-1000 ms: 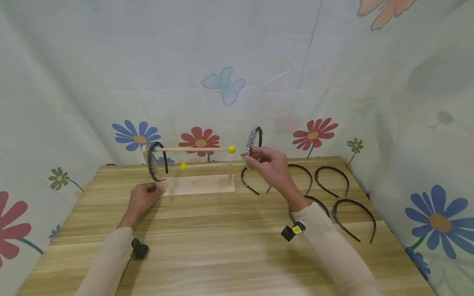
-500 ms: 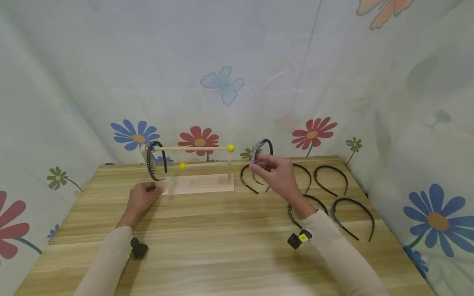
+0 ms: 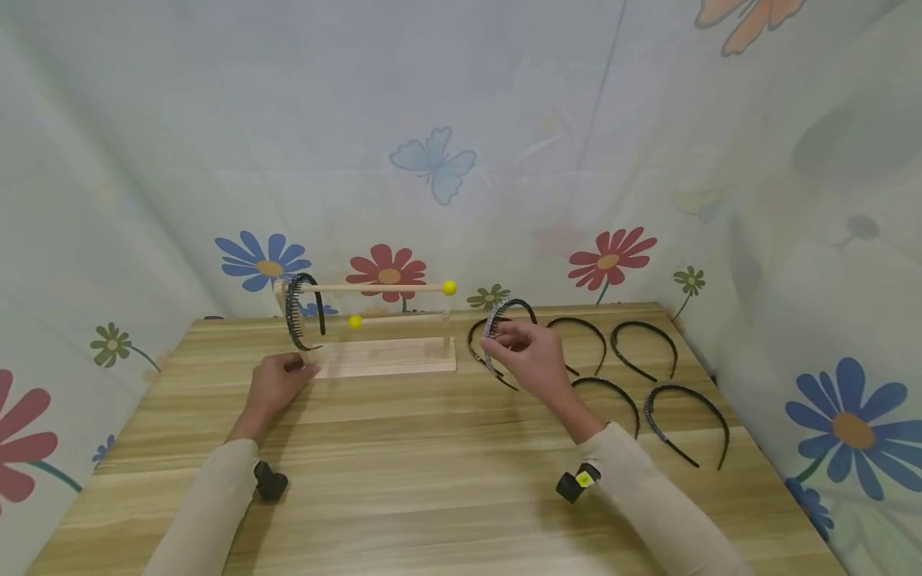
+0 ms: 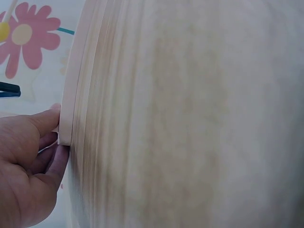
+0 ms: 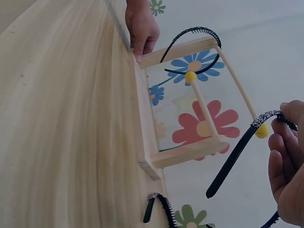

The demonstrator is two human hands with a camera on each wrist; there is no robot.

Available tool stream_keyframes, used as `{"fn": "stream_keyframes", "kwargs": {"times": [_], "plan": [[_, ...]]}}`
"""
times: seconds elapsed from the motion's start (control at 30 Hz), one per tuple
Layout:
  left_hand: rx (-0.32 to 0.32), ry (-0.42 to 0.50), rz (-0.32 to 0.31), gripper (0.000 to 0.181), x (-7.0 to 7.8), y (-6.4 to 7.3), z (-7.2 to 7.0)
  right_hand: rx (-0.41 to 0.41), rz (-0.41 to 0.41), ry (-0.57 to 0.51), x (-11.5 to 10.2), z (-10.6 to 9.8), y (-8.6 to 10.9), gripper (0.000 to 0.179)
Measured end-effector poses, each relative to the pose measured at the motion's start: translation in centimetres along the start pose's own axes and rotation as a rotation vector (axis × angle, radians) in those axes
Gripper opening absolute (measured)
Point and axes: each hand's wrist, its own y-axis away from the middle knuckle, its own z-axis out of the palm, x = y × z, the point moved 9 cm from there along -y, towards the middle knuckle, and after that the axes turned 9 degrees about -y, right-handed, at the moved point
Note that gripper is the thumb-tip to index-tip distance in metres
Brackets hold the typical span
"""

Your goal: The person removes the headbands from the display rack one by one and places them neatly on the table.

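My right hand (image 3: 533, 364) pinches a black toothed headband (image 3: 491, 330) with a glittery silver band, upright, to the right of the wooden stand (image 3: 389, 358). In the right wrist view, one bare leg of that headband slants down to the left from the fingertips. My left hand (image 3: 277, 388) holds the left front corner of the stand's base, with thumb and fingers on either side of it in the left wrist view. A dark headband (image 3: 293, 312) hangs at the left end of the stand's upper rod, which ends in a yellow ball (image 3: 449, 288).
Behind and right of my right hand, several headbands lie on the wood-grain table (image 3: 403, 480), including a plain-looking black one (image 3: 644, 324) and a silver-trimmed one (image 3: 680, 390). A second yellow ball (image 3: 355, 322) tips the lower rod. A flowered curtain (image 3: 288, 120) surrounds the table.
My right hand has lowered the silver headband from beside the upper rod's yellow ball to nearer the table, after shifting right and partly back left. My left hand has stayed at the stand's corner.
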Motion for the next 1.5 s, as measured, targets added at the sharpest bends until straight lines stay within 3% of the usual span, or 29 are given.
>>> {"fn": "stream_keyframes", "kwargs": {"times": [0.2,0.77,1.23,1.5], "plan": [[0.000,-0.012,-0.002,0.041,-0.1,0.0,0.1,0.008,0.108,-0.019,1.7,0.6,0.8,0.032],[0.009,-0.004,0.002,0.041,0.0,0.0,0.1,0.073,0.290,0.058,5.2,1.7,2.9,0.031],[0.018,-0.015,0.004,0.042,0.2,0.2,-0.1,0.052,0.315,0.077,6.8,2.3,4.0,0.025],[0.002,-0.017,-0.014,0.043,0.2,0.2,0.0,0.022,0.385,-0.043,7.9,2.8,4.6,0.026]]}}
